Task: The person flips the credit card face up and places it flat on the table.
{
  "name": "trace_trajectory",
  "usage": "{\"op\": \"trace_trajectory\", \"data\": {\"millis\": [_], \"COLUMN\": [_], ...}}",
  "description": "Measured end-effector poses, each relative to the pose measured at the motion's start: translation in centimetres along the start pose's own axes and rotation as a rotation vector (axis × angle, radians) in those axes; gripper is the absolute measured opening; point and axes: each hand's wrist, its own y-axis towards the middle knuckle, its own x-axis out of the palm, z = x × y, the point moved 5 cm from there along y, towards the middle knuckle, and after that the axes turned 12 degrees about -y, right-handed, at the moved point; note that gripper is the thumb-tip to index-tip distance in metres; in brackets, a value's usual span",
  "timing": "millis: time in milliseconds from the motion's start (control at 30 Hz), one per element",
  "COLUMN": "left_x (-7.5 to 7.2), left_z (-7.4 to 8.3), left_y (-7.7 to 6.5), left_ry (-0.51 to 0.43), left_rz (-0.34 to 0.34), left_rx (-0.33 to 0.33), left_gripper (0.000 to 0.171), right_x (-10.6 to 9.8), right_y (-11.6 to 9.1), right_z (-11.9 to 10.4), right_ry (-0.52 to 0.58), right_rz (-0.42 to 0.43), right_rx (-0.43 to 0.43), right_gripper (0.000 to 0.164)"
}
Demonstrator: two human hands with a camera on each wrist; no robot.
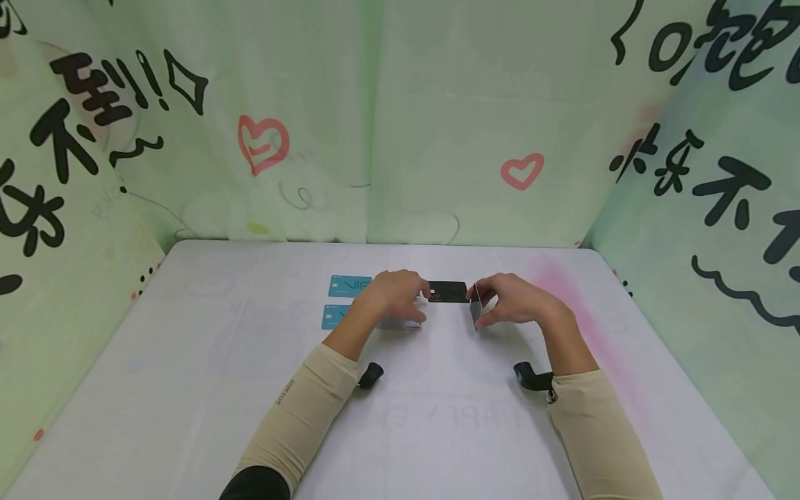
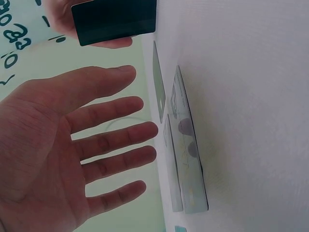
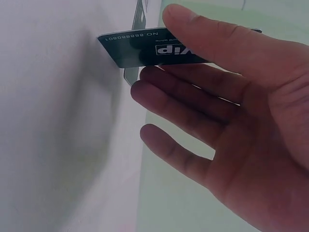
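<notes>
My right hand (image 1: pixel 515 298) pinches a dark VIP card (image 3: pixel 145 48) between thumb and fingers, holding it tilted on edge above the white table. Printed text and a number show on its face in the right wrist view. Just left of it in the head view, a black card (image 1: pixel 447 292) lies flat. My left hand (image 1: pixel 396 297) hovers over pale silvery cards (image 2: pixel 190 159), its fingers spread and holding nothing in the left wrist view. In the head view it partly hides those cards. Two blue cards (image 1: pixel 346 285) lie to its left, one nearer me than the other.
The white table (image 1: pixel 219 389) stretches around the cards, with a pink smear (image 1: pixel 584 312) on its right side. A pale green curtain (image 1: pixel 425 125) with black writing and red hearts stands behind the far edge and along both sides.
</notes>
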Motion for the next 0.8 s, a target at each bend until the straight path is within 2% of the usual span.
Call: {"op": "trace_trajectory", "data": {"millis": [367,800], "left_x": [0.06,0.11], "left_z": [-0.23,-0.19], "left_y": [0.14,0.11], "left_ry": [0.010,0.021], "left_rz": [0.014,0.006], "left_rx": [0.007,-0.001], "left_gripper": [0.047,0.047], "right_x": [0.56,0.68], "right_y": [0.24,0.37], "right_z": [-0.23,-0.24], "right_ry": [-0.003,-0.002], "right_rz": [-0.043,-0.037], "right_rx": [0.022,0.025], "right_gripper": [0.044,0.045]}}
